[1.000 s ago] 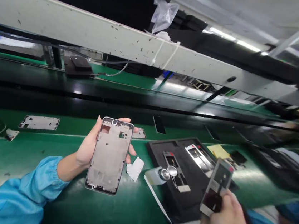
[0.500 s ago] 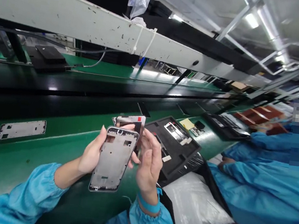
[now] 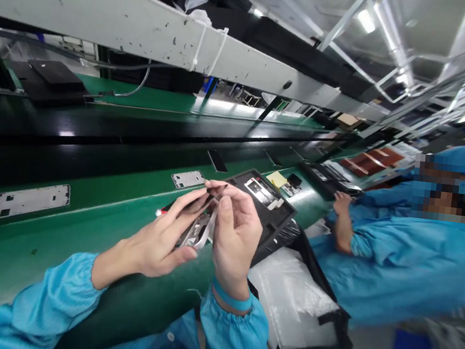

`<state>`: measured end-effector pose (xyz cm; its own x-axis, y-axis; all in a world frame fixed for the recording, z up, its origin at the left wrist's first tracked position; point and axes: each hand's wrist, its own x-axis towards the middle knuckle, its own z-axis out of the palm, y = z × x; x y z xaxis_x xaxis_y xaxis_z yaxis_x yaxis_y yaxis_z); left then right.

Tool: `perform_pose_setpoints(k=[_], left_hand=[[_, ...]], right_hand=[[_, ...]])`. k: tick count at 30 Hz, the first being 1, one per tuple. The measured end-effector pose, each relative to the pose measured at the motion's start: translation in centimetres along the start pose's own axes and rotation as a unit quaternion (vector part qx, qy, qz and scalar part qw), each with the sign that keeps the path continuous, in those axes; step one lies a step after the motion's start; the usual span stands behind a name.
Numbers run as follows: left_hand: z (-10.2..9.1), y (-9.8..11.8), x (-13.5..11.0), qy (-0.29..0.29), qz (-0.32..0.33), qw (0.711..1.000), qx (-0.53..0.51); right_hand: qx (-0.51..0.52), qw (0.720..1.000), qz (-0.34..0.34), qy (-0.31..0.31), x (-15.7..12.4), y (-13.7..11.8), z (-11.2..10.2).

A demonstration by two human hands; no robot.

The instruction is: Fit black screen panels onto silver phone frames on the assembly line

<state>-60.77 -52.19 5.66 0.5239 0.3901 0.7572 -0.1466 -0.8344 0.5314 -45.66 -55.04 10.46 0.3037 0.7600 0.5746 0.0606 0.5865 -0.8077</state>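
Observation:
Both hands meet above the green bench, with phone parts between them. My left hand (image 3: 162, 239) is closed around a dark phone screen panel (image 3: 193, 206), whose red-marked end sticks out past the fingers. My right hand (image 3: 238, 228) grips a phone frame (image 3: 206, 232), its silver edge turned toward me and tilted. Fingers cover much of both parts, and I cannot tell whether they touch. Just beyond the hands, another phone frame (image 3: 187, 179) lies flat on the bench.
A further phone frame (image 3: 30, 202) lies at left. Beyond my right hand is a black foam tray (image 3: 282, 216) with a phone part. Plastic bags (image 3: 291, 299) fill a black-lined container at right. A dark conveyor belt (image 3: 135, 141) runs behind; a blue-sleeved co-worker (image 3: 374, 258) sits at right.
The phone frame has turned from facing me to edge-on and passed from my left hand to my right. The screen panel is now in my left hand. The view has shifted right.

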Motion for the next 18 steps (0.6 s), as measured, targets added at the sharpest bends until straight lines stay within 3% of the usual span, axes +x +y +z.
perform_pose_setpoints(k=[4, 7, 9, 11, 14, 18], left_hand=[[-1.2, -0.1, 0.4, -0.003, 0.016, 1.000, 0.018], [-3.0, -0.6, 0.8, 0.122, -0.056, 0.991, -0.012], [-4.6, -0.7, 1.2, 0.250, -0.149, 0.951, -0.101], [-6.1, -0.4, 1.6, 0.319, -0.222, 0.892, -0.232], [-7.7, 0.5, 2.2, 0.311, -0.259, 0.829, -0.385], [-8.3, 1.6, 2.6, 0.293, -0.285, 0.792, -0.454]], right_hand=[[-0.030, 0.998, -0.037, -0.037, 0.9, -0.4, -1.0], [-0.079, 0.993, -0.033, -0.076, 1.4, 2.9, -2.2], [-0.161, 0.976, 0.029, -0.141, 1.3, 7.0, -2.7], [-0.229, 0.940, 0.121, -0.224, 0.7, 11.7, -2.5], [-0.264, 0.912, 0.167, -0.265, -0.8, 17.4, -1.2], [-0.288, 0.902, 0.187, -0.263, -2.1, 19.9, -0.1]])
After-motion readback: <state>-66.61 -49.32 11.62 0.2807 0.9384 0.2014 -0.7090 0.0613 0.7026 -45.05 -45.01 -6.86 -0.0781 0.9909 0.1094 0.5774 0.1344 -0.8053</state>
